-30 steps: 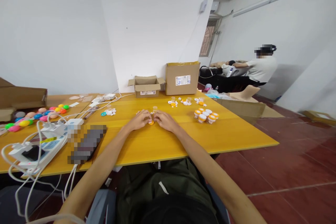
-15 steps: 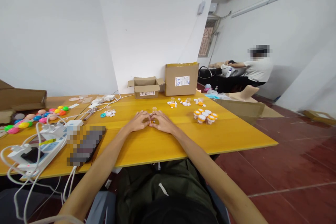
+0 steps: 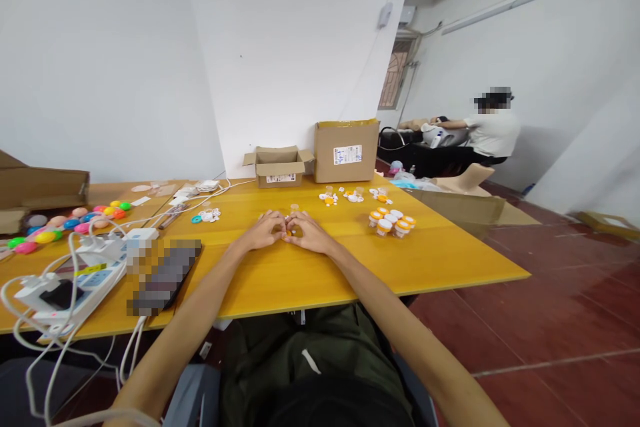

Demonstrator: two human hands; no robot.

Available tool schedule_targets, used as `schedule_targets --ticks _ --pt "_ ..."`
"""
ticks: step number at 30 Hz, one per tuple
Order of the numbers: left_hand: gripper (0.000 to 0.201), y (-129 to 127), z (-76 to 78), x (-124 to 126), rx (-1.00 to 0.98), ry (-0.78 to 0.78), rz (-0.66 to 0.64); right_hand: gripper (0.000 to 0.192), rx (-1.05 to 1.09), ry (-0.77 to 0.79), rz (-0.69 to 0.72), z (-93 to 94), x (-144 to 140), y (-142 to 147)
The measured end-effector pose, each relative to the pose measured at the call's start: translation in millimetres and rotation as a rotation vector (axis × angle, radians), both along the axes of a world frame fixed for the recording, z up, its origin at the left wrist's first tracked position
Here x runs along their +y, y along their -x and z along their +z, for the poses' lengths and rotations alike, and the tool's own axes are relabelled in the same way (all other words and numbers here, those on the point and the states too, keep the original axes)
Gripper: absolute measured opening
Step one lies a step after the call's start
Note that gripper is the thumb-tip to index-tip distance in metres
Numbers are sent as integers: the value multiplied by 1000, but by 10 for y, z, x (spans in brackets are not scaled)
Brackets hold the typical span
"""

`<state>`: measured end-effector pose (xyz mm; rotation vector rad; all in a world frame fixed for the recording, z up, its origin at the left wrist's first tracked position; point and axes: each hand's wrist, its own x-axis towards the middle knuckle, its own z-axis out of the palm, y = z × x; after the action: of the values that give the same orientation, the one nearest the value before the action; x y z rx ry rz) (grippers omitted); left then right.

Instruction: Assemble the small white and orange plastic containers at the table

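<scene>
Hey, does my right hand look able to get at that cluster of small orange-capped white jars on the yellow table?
Probably yes. The right hand rests on the yellow table, and the cluster of small orange-capped white jars stands to its right with bare tabletop between them. Nothing visible blocks the way.

Small orange cap (image 3: pixel 289 233) between fingertips

A second ago the left hand (image 3: pixel 264 231) and right hand (image 3: pixel 311 232) lay slightly apart, showing an orange cap (image 3: pixel 289 233). Now, at frame centre, their fingertips meet over it, nearly hiding it.
</scene>
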<state>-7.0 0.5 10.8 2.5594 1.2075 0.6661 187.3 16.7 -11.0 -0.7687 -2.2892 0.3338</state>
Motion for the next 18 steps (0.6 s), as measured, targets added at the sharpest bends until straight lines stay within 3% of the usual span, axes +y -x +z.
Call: schedule_targets --ticks 10,18 --pt "9 -22 17 -10 -11 -1 3 15 -17 15 0 43 -12 3" --pt "22 -176 165 -131 -200 -166 71 30 -36 -48 -53 100 -28 -14"
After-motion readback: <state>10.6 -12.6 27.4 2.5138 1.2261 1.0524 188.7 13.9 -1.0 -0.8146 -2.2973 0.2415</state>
